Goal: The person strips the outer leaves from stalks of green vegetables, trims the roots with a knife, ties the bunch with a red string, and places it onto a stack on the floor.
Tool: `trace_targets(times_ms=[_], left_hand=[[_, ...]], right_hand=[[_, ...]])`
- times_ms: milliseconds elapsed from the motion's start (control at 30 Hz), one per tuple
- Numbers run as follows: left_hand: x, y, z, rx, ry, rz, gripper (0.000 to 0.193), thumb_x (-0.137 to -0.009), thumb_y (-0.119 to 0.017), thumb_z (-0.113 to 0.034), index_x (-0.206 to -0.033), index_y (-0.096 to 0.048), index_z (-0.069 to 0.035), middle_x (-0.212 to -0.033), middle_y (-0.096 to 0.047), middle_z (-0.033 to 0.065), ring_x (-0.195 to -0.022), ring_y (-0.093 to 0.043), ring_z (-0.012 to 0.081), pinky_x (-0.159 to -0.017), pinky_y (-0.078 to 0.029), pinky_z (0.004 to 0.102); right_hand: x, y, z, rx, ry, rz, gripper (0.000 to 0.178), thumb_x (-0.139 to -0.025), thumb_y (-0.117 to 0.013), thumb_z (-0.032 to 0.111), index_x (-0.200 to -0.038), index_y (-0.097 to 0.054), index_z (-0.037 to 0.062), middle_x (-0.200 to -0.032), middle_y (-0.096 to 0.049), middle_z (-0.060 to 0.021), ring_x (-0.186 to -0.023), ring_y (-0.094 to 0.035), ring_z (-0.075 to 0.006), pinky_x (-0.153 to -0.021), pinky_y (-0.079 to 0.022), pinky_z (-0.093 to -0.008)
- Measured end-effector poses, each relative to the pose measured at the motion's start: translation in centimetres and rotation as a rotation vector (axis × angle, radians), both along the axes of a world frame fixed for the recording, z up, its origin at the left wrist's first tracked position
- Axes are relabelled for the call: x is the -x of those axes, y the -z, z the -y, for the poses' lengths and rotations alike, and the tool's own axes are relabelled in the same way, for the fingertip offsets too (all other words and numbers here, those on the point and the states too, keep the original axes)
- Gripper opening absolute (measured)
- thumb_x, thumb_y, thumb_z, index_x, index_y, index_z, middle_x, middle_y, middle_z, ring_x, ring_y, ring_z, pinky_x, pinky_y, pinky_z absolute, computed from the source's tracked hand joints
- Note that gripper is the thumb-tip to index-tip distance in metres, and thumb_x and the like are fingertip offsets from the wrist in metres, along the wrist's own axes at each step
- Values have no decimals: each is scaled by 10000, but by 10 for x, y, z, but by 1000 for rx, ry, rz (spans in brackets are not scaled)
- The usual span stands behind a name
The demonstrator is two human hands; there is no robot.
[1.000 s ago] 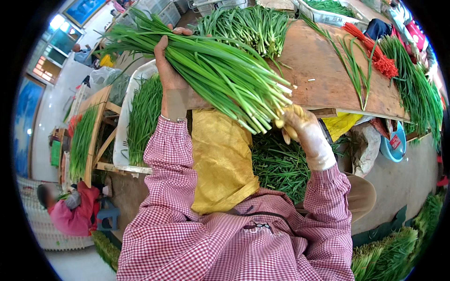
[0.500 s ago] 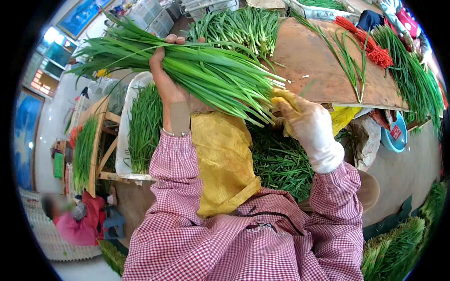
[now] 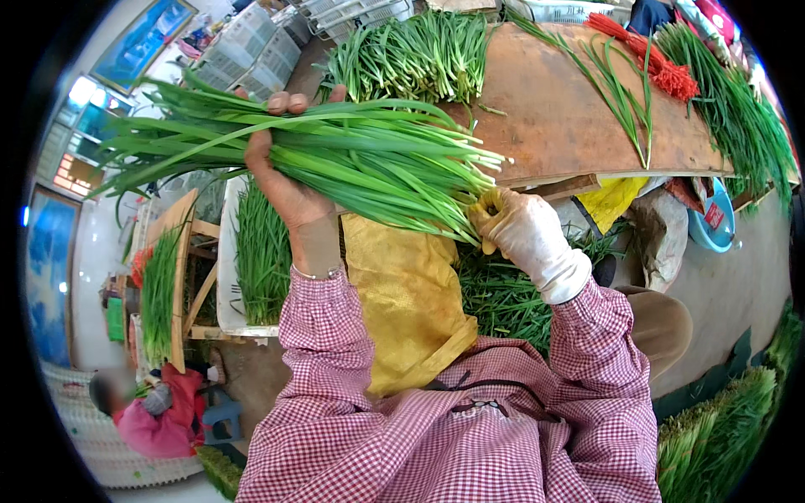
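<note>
A thick bunch of garlic chives [image 3: 360, 159] lies across the upper middle of the view, leaf tips to the left and pale stem ends to the right. Bare, my left hand [image 3: 289, 180] is wrapped round the bunch from below, its fingertips showing over the top. My right hand [image 3: 524, 235] wears a white glove with yellow fingers. Those fingers are pinched together at the lower stem ends of the bunch; exactly which stems they grip is hidden. Beneath the bunch, a yellow cloth [image 3: 402, 293] hangs over my lap.
Ahead stands a wooden table [image 3: 553, 101] with piled chives [image 3: 411, 63], loose stalks and red ties [image 3: 671, 80]. Cut greens [image 3: 511, 293] lie below it. A white crate [image 3: 231, 289] of chives is at left, a blue basin [image 3: 713, 218] at right. Another person [image 3: 163, 411] sits lower left.
The bunch and my left hand have shifted left and slightly down. My right hand has moved left and down, its fingers now pinched at the lower stem ends.
</note>
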State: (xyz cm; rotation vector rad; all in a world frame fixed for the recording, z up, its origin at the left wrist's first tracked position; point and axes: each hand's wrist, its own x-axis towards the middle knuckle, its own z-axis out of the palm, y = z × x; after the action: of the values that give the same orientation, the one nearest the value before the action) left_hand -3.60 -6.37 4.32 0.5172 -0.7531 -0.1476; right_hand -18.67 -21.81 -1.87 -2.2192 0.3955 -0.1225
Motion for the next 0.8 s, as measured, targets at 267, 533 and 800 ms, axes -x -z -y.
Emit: trace_targets(times_ms=[267,533,800], left_hand=[[-33,-2,-47,264,424,-183,399,-803,-540,-178,-1184,-427,-153,-891,-484,-21,-882,-502,143,-1036,-163,548],[-17,25,-18,289,584,-350,463,-821,-532,-213,-1244,-364,-126,-882,-468,-45,-915,-497,92,-1048,-150,509],[-32,22,-18,-220,338,-133,621,-778,-595,-187,-1301,-279,-80,-967,-512,7,-1070,-449,224,-982,-350,408]], right_hand=[[82,168,35,358,-252,-627,418,-832,-512,290,-1168,-467,45,-1088,-560,-126,-938,-577,-245,-803,-457,-323],[9,44,37,-975,-270,322,585,-828,-552,262,-1320,-310,56,-1265,-436,-83,-1062,-463,-120,-819,-415,-238],[-4,19,40,-839,-248,17,343,-795,-629,280,-1033,-559,44,-651,-558,30,-499,-448,-29,-455,-365,-173]])
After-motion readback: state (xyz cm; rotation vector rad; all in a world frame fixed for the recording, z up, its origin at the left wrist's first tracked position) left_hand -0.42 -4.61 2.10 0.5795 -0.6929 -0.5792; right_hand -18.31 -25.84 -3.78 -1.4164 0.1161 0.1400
